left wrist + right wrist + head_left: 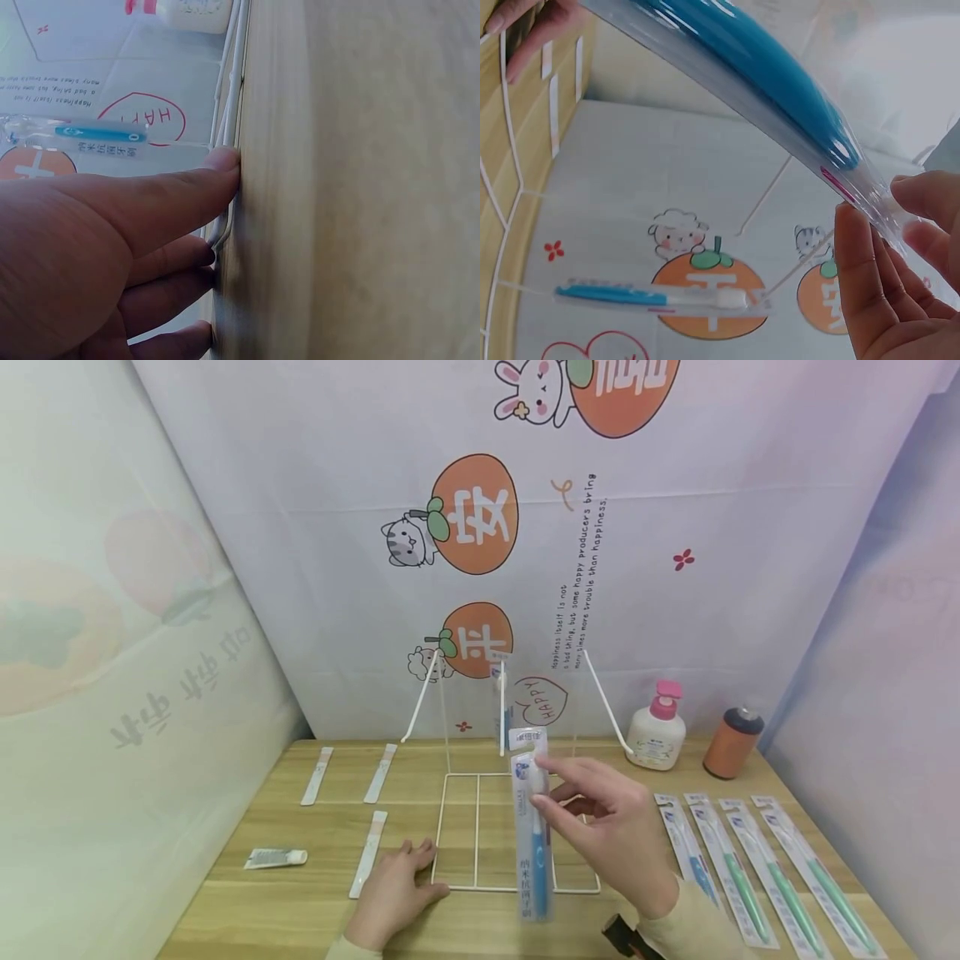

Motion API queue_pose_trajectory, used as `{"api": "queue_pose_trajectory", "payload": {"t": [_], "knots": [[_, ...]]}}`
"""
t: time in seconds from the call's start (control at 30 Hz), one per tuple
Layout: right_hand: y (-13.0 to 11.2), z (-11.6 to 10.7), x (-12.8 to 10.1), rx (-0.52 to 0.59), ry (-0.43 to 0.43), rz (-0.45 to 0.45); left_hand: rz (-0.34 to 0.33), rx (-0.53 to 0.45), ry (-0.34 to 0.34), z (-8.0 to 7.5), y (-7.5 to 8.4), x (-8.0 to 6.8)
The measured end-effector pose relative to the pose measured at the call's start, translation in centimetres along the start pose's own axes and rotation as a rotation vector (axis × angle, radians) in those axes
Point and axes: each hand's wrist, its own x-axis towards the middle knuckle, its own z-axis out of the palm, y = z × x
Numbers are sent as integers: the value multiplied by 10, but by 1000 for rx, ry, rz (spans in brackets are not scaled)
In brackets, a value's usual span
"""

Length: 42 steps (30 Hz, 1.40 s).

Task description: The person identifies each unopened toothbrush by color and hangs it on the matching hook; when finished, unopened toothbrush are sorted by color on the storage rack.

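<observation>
We see the right hand (pixel 611 827) raised above the white wire rack (pixel 517 827), its fingers (pixel 870 277) pinching the upper end of a packaged blue toothbrush (pixel 532 835) that hangs upright over the rack's base. The left hand (pixel 393 893) lies flat on the wooden table (pixel 300 910), fingers (pixel 187 187) straight and touching the rack's front corner. A cartoon-printed cloth (pixel 480 518) backs the table.

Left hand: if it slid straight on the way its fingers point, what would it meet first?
The left hand lies flat on the table, fingers already touching the near-left corner of the white wire rack. Going on, it would likely push that rack's base wire first.
</observation>
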Motion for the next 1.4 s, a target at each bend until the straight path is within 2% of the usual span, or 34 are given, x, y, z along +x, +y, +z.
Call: {"api": "queue_pose_trajectory", "payload": {"t": [0.2, 0.5, 0.63, 0.77, 1.13, 1.4], "knots": [[-5, 17, 1, 49, 23, -141, 14, -1, 17, -2, 0, 1], [10, 36, 5, -20, 74, -324, 32, -10, 20, 2, -3, 2], [20, 43, 7, -45, 84, -379, 29, -4, 20, 1, -3, 2], [31, 48, 10, -74, 76, -360, 25, 2, 17, 1, -3, 2], [66, 59, 35, -170, 96, -219, 8, -8, 2, 0, -2, 2], [94, 65, 57, -225, 117, -189, 6, -5, 0, 1, -1, 0]]}}
